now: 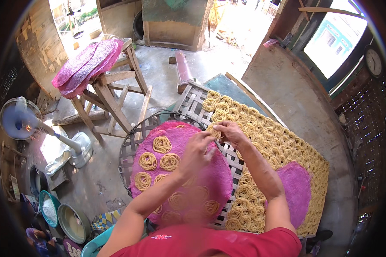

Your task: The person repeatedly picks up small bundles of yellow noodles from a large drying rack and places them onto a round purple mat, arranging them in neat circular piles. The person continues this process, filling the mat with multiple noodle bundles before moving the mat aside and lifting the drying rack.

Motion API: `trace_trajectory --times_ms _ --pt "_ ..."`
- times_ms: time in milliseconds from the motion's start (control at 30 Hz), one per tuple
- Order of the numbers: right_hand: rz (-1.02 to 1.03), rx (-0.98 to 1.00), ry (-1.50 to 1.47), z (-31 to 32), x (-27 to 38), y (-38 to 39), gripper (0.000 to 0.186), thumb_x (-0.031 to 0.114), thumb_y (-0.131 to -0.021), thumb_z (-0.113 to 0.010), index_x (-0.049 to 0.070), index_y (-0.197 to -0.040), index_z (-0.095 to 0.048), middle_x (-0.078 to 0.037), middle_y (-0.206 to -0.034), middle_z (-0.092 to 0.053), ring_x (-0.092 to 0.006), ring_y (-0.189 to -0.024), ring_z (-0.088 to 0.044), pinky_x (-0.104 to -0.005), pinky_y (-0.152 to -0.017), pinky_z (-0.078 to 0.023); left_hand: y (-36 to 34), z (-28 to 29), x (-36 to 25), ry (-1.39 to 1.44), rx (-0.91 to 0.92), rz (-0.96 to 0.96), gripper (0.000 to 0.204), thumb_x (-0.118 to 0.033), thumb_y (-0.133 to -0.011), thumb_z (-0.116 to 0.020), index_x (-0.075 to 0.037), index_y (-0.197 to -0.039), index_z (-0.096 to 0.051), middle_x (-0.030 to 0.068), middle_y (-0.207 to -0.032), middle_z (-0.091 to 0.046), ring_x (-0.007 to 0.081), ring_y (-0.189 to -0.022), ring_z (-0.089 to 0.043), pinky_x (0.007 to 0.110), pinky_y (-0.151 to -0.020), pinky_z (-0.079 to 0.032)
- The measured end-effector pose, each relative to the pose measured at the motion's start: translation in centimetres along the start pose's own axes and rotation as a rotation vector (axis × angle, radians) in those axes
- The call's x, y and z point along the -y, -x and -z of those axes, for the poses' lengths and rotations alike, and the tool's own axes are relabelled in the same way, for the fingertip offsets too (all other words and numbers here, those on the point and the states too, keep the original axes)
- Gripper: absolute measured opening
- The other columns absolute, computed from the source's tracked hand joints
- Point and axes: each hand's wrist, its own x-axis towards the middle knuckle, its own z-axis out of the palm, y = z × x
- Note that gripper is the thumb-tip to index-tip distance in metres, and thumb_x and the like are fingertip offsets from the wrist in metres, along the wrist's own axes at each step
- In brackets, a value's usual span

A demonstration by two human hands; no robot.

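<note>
My right hand [230, 132] pinches a coiled yellow noodle nest [212, 130] above the slatted rack's near-left edge. Close beside it, my left hand [197, 150] has its fingertips at the nest's edge, with thumb and fingers apart. Below the left hand is a round pink sheet [139, 170] on a round woven tray [125, 157], carrying several loosely spaced nests [170, 162]. My left forearm hides some of these. To the right, the rectangular slatted rack [193, 103] is covered with tight rows of similar nests [268, 145].
Another pink sheet [295, 192] lies over nests on the rack. At the upper left, folded pink sheets [90, 64] rest on a wooden stand [105, 96]. A standing fan [21, 118], basins [73, 222] and a blue-green tub [96, 244] are on the left.
</note>
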Motion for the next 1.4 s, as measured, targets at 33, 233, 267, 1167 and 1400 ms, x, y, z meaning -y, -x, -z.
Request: trace_trajectory --times_ms 33,233,267,1167,1400 --pt "0.092 -0.033 0.043 0.6 0.0 -0.8 0.029 0.023 -0.099 -0.074 0.0 -0.116 -0.074 -0.007 -0.098 -0.076 -0.0157 -0.081 -0.071 -0.0323 -0.07 -0.058 0.5 0.1 0.5 -0.045 -0.048 0.023 0.041 -0.017 -0.088 -0.083 -0.004 -0.124 -0.071 0.0157 -0.126 -0.067 0.0305 -0.121 -0.061 0.045 -0.105 -0.05" --pt "0.388 -0.148 0.363 1.3 0.3 -8.7 0.026 0.011 -0.095 -0.075 -0.002 -0.117 -0.073 -0.007 -0.103 -0.076 -0.0137 -0.087 -0.069 -0.0301 -0.077 -0.056 2.2 1.1 3.4 -0.411 0.087 0.1 0.041 -0.028 -0.089 -0.083 -0.003 -0.12 -0.074 0.0146 -0.128 -0.064 0.0316 -0.126 -0.056 0.047 -0.108 -0.044" --pt "0.331 -0.175 0.353 0.8 0.3 -10.0 0.029 0.012 -0.092 -0.077 -0.001 -0.118 -0.075 -0.006 -0.102 -0.076 -0.0135 -0.087 -0.068 -0.0301 -0.081 -0.055 2.3 0.9 3.4 -0.387 0.105 0.108 0.039 -0.027 -0.089 -0.083 -0.003 -0.118 -0.074 0.0142 -0.127 -0.064 0.0314 -0.124 -0.057 0.047 -0.107 -0.044" --pt "0.351 -0.052 0.262 3.9 -0.5 -0.5 0.041 0.028 -0.09 -0.076 0.002 -0.121 -0.075 -0.014 -0.114 -0.077 -0.0242 -0.107 -0.071 -0.0382 -0.097 -0.056 4.2 7.8 5.7 -0.268 -0.217 0.405 0.041 -0.021 -0.086 -0.085 -0.003 -0.12 -0.071 0.0107 -0.112 -0.065 0.0252 -0.106 -0.063 0.04 -0.096 -0.052" --pt "0.512 -0.255 0.25 2.9 3.0 -12.6 0.031 0.02 -0.094 -0.075 -0.002 -0.115 -0.076 -0.007 -0.097 -0.077 -0.0138 -0.087 -0.069 -0.0291 -0.08 -0.055 6.7 10.1 8.3 -0.559 -0.102 0.408 0.031 -0.022 -0.083 -0.085 -0.008 -0.109 -0.078 0.0101 -0.108 -0.064 0.0302 -0.108 -0.063 0.044 -0.094 -0.052"
